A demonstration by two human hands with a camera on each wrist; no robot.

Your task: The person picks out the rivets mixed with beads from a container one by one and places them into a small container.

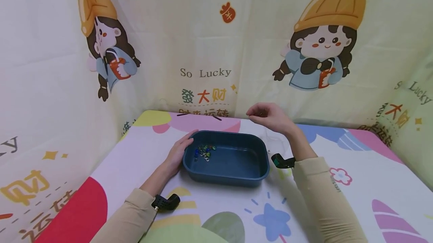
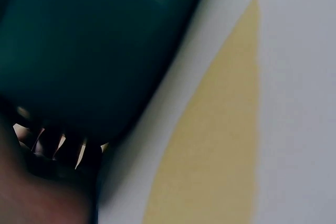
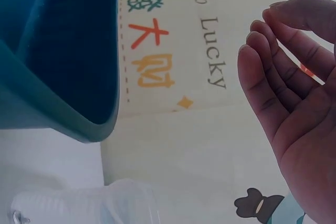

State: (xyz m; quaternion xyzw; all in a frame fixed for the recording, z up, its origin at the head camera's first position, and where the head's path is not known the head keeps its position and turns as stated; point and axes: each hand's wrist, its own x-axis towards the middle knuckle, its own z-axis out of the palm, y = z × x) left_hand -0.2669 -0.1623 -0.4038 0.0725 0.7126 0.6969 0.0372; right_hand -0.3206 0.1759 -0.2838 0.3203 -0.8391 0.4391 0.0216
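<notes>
Blue tub (image 1: pixel 223 179), only partly within both wrist views.

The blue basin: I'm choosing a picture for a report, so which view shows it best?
The head view: nearly the whole blue basin is in sight, with the small shiny pieces inside. The left wrist view shows only a dark, cropped part; the right wrist view shows one cropped corner, upper left.
</notes>
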